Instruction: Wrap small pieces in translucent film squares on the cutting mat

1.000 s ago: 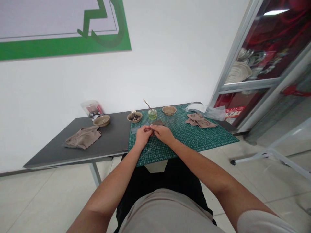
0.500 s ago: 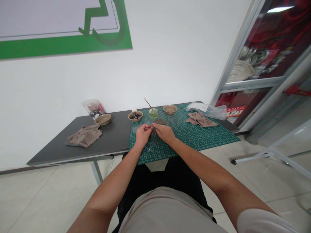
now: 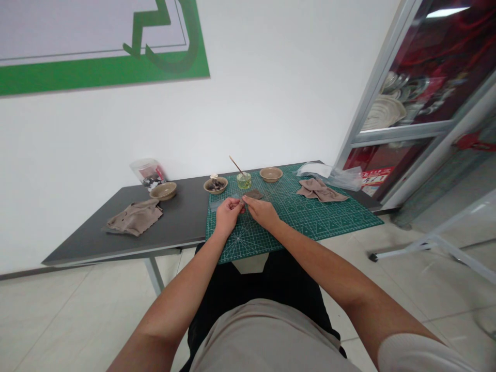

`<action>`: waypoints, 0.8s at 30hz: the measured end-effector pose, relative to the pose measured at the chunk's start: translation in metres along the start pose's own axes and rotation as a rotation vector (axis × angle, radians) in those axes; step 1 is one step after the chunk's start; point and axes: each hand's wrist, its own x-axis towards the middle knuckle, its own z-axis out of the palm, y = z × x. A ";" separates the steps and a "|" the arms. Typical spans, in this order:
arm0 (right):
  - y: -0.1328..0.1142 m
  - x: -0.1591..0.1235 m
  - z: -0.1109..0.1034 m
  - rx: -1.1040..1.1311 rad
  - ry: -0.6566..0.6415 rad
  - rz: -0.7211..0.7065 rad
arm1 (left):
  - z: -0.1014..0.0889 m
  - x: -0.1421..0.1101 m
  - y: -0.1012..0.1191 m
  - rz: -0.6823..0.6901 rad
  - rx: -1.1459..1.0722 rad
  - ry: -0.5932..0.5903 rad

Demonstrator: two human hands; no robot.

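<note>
Fingertip to fingertip, my left hand (image 3: pixel 228 214) and my right hand (image 3: pixel 261 211) meet above the green cutting mat (image 3: pixel 302 217). Both are closed in a pinch around something small that I cannot make out. Just beyond my right hand lies a small brown cloth piece (image 3: pixel 254 194). A clear, greyish flat piece (image 3: pixel 214 205) shows beside my left hand. Behind the hands stand a bowl of dark bits (image 3: pixel 216 185), a glass jar (image 3: pixel 244 181) of yellowish-green liquid with a thin stick (image 3: pixel 235 164) leaning in it, and a tan bowl (image 3: pixel 271 174).
On the dark table (image 3: pixel 186 217), a brown cloth (image 3: pixel 135 218), another tan bowl (image 3: pixel 163 191) and a clear plastic tub (image 3: pixel 148 174) stand to the left. At the right are a crumpled brown cloth (image 3: pixel 321 191) and a clear plastic bag (image 3: pixel 341 177). A white wall rises behind.
</note>
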 end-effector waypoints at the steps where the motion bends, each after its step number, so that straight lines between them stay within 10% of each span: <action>1: 0.000 0.000 0.000 0.003 -0.002 -0.005 | 0.000 0.000 0.000 0.003 0.003 -0.008; 24: 0.000 0.000 0.004 -0.056 -0.003 -0.014 | -0.001 -0.001 -0.001 0.032 0.055 -0.021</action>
